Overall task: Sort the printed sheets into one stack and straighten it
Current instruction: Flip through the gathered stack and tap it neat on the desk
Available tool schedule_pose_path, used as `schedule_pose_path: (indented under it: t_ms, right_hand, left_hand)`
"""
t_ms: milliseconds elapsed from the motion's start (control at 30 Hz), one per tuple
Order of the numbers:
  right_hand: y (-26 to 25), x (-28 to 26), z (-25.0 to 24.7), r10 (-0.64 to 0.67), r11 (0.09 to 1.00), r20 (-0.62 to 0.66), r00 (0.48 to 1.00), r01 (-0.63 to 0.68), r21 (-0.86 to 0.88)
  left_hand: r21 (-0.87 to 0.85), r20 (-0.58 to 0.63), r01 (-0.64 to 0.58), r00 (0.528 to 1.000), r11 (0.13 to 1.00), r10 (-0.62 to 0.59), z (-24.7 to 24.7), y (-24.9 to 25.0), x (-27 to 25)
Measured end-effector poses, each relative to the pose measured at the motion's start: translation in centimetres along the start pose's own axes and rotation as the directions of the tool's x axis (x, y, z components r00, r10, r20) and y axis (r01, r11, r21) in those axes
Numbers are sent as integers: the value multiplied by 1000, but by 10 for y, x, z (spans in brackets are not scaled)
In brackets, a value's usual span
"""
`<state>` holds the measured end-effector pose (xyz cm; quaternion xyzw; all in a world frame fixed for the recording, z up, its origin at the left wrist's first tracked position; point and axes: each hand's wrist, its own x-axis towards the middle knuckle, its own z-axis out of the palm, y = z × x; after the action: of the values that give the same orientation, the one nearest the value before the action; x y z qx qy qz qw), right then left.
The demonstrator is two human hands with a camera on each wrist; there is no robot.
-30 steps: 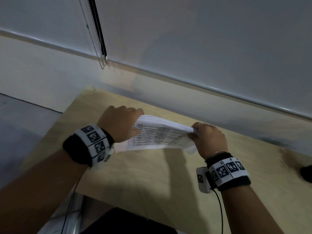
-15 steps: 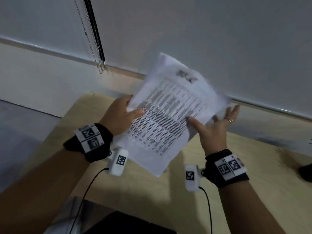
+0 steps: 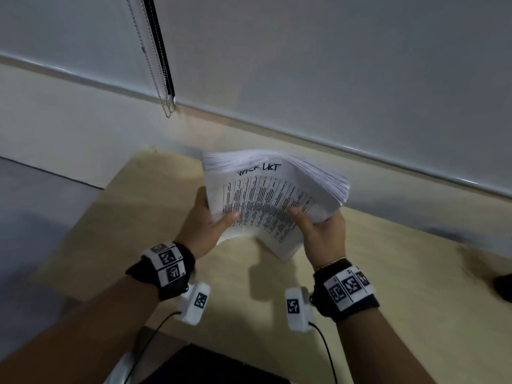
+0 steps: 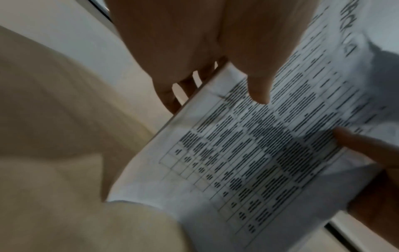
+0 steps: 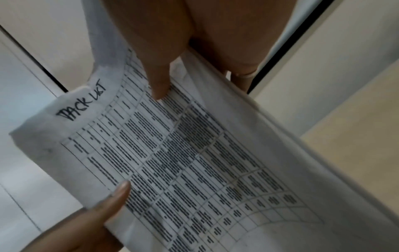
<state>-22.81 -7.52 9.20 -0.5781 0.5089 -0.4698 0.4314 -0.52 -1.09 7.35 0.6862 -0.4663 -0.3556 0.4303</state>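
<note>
A thick stack of printed sheets is held in the air above the wooden table, its top page showing a printed table and a handwritten heading. My left hand grips the stack's left edge, thumb on top, fingers underneath. My right hand grips the right side the same way. The far edges of the sheets fan out unevenly and droop to the right. In the left wrist view my thumb presses the top page. The right wrist view shows my thumb on the page.
A wall with a closed blind stands right behind the table, and a bead chain hangs at its left. A dark object lies at the table's right edge. A black shape sits below the table's near edge.
The stack went from lying low between my hands to raised upright, then tilted back down toward flat. My right hand went from open fingers behind the sheets to gripping them.
</note>
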Motion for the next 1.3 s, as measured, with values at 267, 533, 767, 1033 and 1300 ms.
schedule_pose_path:
  t_ms: [267,533,767,1033,1300]
  right_hand:
    - [-54,9,4,-203,958,-149,968,227,174]
    - [-55,12,4,-229,939,-186,956,267,218]
    - [-25,17,-2,-65,977,2,998,63,205]
    - [8,3,9,74,983,-10,997,-71,167]
    - [24,-3,13,69,996,27,997,-70,50]
  left_hand:
    - [-208,-394,-471,843,857,367,-3,65,2]
    - [-145,-498,-498,784,855,372,-9,76,15]
    - [-118,-182,-400,909,909,376,-17,55,26]
    - [-76,-154,-321,939,944,307,-7,25,27]
    - [-69,-118,-182,978,981,173,4,8,21]
